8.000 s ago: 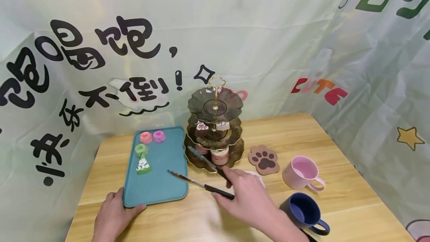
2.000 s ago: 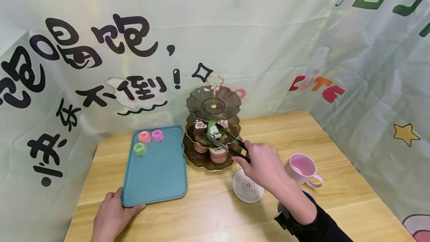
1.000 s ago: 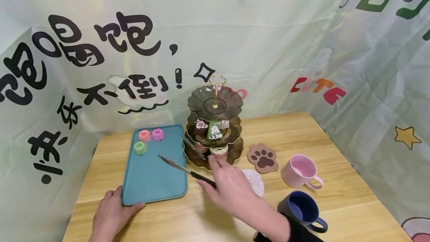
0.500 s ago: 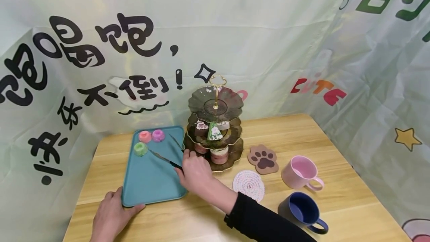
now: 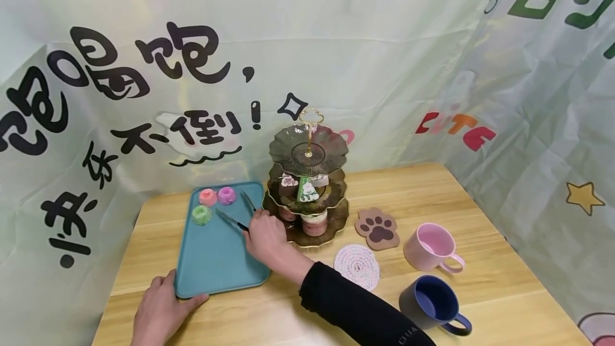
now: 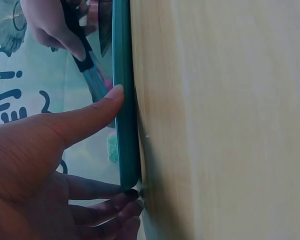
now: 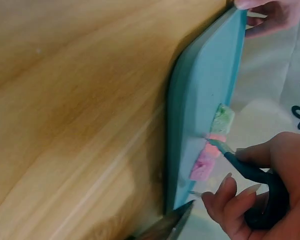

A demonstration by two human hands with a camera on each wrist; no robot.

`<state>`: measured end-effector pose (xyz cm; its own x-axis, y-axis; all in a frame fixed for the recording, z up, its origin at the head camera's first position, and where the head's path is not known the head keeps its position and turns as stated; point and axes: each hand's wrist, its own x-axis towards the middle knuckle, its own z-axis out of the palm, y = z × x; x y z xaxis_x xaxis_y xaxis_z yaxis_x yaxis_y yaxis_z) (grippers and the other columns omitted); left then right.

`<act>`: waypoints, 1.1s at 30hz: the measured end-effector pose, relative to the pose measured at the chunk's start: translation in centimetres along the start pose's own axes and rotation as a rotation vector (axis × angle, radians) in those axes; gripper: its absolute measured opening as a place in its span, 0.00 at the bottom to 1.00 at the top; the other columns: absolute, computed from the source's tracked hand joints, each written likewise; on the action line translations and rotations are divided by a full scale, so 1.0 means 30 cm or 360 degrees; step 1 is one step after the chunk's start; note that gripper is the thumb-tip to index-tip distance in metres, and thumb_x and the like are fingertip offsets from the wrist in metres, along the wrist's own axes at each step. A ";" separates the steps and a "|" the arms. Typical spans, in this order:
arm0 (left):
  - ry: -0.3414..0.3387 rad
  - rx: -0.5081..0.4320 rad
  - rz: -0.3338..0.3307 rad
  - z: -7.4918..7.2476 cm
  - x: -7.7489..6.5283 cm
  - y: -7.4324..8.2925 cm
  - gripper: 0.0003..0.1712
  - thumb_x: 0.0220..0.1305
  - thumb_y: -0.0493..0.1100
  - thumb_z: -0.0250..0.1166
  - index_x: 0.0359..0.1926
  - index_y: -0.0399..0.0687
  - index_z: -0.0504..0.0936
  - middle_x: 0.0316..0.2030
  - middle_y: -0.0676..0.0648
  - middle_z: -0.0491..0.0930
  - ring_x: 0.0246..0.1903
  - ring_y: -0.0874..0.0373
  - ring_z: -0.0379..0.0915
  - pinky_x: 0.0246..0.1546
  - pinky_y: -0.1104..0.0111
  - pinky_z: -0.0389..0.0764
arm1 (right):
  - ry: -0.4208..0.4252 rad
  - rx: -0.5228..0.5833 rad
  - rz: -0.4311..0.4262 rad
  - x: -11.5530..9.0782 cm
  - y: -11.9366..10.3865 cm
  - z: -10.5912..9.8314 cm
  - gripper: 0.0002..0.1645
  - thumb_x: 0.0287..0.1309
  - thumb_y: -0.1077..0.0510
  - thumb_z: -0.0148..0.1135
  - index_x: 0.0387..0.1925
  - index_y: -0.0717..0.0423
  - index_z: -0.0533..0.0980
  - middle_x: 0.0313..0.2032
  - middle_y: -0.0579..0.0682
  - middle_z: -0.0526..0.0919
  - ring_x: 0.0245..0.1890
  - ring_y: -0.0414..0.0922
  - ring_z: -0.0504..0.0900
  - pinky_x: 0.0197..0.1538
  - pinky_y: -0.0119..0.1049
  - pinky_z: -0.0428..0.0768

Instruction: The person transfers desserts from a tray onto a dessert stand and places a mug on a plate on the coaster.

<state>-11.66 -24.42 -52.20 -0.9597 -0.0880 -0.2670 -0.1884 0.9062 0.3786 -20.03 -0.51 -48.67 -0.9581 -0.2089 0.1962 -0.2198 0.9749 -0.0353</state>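
— What is held nearest?
— By the left hand point(image 5: 160, 303), the near-left corner of the blue-green tray point(image 5: 216, 260) is gripped, the thumb laid along the near edge, the other fingers placed round the side
— And to the right?
— A dark blue mug point(image 5: 430, 303) is stood upright on the wooden table point(image 5: 384, 196), with a round coaster point(image 5: 356, 266), a pink mug point(image 5: 425, 250) and a paw-shaped coaster point(image 5: 378, 228) set farther back
— How is the right hand point(image 5: 269, 236) placed?
— Its fingers are curled round the tongs point(image 5: 231, 220), whose arms are spread above the tray. Whether any piece is touched by the tips cannot be told
— Where are the pieces set?
— In the tray's far-left part: a green piece point(image 5: 202, 215), then a pink piece point(image 5: 208, 196) and a purple piece point(image 5: 227, 195) side by side
— And beyond?
— A three-tiered stand point(image 5: 331, 154) is placed beside the tray, a green-and-white wedge point(image 5: 307, 190) borne on its middle tier; behind, a lettered cloth point(image 5: 394, 79) is hung
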 end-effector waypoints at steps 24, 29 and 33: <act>0.0005 -0.0025 -0.0016 0.006 0.001 -0.003 0.70 0.49 0.75 0.79 0.70 0.20 0.66 0.46 0.27 0.75 0.44 0.35 0.77 0.47 0.39 0.80 | -0.0199 -0.0038 0.0130 0.119 -0.035 0.044 0.29 0.72 0.34 0.63 0.49 0.56 0.81 0.30 0.50 0.86 0.29 0.47 0.87 0.26 0.39 0.84; -0.0004 -0.0006 -0.0013 0.007 0.003 -0.004 0.72 0.48 0.76 0.78 0.69 0.19 0.66 0.44 0.27 0.75 0.43 0.36 0.77 0.47 0.40 0.80 | -0.0218 -0.0028 0.0119 0.122 -0.022 0.040 0.28 0.72 0.34 0.63 0.48 0.55 0.82 0.29 0.51 0.85 0.28 0.48 0.87 0.26 0.40 0.85; 0.0006 0.0010 -0.0003 0.007 0.003 -0.005 0.71 0.48 0.76 0.78 0.69 0.18 0.66 0.44 0.27 0.75 0.42 0.36 0.77 0.46 0.40 0.80 | -0.0206 -0.0004 0.0098 0.110 -0.015 0.023 0.26 0.71 0.35 0.65 0.44 0.54 0.82 0.28 0.50 0.84 0.27 0.49 0.87 0.25 0.40 0.84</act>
<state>-11.67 -24.47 -52.48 -0.9601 -0.0910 -0.2645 -0.1888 0.9085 0.3727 -23.22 -1.68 -48.68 -0.9855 -0.1564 0.0657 -0.1593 0.9864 -0.0411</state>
